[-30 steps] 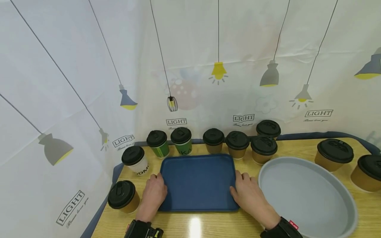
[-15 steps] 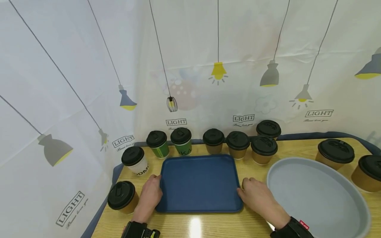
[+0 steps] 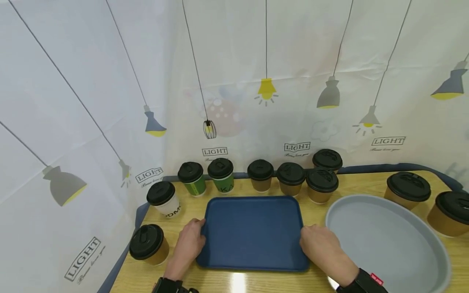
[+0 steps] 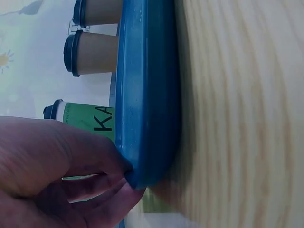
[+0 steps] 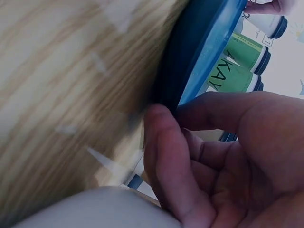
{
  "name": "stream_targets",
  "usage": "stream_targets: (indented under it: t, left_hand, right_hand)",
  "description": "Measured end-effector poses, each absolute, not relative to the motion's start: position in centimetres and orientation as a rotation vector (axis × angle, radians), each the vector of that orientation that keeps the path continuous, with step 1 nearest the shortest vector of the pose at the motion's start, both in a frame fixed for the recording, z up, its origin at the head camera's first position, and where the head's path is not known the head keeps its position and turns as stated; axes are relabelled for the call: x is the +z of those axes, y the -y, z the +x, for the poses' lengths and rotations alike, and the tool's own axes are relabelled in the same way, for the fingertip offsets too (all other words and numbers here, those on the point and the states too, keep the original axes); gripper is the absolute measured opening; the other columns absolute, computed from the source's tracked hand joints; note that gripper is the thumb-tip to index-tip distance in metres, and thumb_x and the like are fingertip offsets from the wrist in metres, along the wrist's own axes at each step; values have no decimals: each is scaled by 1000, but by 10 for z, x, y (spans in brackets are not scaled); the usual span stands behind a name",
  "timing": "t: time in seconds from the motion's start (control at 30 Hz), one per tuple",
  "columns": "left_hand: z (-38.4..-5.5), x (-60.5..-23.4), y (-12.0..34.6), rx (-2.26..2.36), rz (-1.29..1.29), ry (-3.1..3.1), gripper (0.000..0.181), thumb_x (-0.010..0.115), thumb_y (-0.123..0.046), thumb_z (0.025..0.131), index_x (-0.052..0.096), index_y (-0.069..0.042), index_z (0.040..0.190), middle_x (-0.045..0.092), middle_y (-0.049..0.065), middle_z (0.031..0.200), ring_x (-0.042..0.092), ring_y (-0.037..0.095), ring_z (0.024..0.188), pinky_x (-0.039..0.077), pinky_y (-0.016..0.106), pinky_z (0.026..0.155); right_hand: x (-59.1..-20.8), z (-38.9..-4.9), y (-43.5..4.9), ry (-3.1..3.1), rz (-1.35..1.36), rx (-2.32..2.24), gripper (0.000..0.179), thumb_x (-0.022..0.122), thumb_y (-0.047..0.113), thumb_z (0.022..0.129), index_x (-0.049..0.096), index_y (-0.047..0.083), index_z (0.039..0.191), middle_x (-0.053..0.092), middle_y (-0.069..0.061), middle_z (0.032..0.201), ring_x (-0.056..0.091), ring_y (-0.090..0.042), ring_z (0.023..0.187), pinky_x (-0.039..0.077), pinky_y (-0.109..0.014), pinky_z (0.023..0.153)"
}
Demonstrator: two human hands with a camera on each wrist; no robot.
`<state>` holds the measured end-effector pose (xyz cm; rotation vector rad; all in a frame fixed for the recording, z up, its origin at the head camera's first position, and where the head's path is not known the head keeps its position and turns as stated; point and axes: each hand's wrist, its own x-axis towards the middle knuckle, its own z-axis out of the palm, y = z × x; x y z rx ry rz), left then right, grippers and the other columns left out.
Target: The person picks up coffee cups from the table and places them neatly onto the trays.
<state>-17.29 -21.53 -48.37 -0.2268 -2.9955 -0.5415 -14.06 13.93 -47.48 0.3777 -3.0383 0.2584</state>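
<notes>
A blue rectangular tray (image 3: 253, 234) lies between my two hands in the head view. My left hand (image 3: 189, 241) grips its left edge. In the left wrist view, the thumb and fingers pinch the rim of the tray (image 4: 145, 99), with the wooden table close beneath. On the opposite side, my right hand (image 3: 324, 249) holds the right edge. The right wrist view shows thumb and fingertips (image 5: 159, 111) closed on that rim. Nothing rests on the visible tray surface.
A grey oval tray (image 3: 388, 240) sits just right of my right hand. Behind stand lidded paper cups: green (image 3: 222, 179), white (image 3: 170, 205) and several brown (image 3: 261, 181). One brown cup (image 3: 155, 248) is left of my left hand. Two more (image 3: 404, 195) stand far right.
The blue tray has moved right and toward me with both hands holding its edges, opening a wider gap to the back cups. The grey oval tray has shifted slightly right.
</notes>
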Motion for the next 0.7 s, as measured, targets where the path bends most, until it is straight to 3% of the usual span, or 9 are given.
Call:
stream_targets:
  t: [0.3, 0.5, 0.7]
  left_hand:
    - [-171, -482, 212, -586, -205, 2998, 47, 66, 12, 74, 71, 10, 121, 70, 16, 102, 68, 30, 91, 57, 47, 77]
    - [-170, -479, 213, -649, -225, 3009, 48, 69, 9, 73, 71, 9, 121, 69, 12, 98, 58, 20, 77, 52, 39, 68]
    - [-177, -481, 216, -907, -115, 3028, 43, 68, 3, 79, 71, 6, 121, 72, 11, 100, 69, 18, 80, 57, 35, 68]
  right_hand:
    - [-479, -138, -146, 2995, 376, 219, 26, 67, -1, 84, 60, 7, 60, 58, -11, 58, 59, -30, 51, 51, -46, 45]
    - [-480, -135, -150, 2984, 347, 226, 25, 67, 0, 83, 61, 8, 60, 59, -11, 58, 59, -32, 51, 51, -48, 45]
    - [-476, -134, -155, 2991, 373, 280, 34, 70, 5, 87, 56, 11, 57, 53, -5, 54, 54, -23, 47, 48, -42, 44]
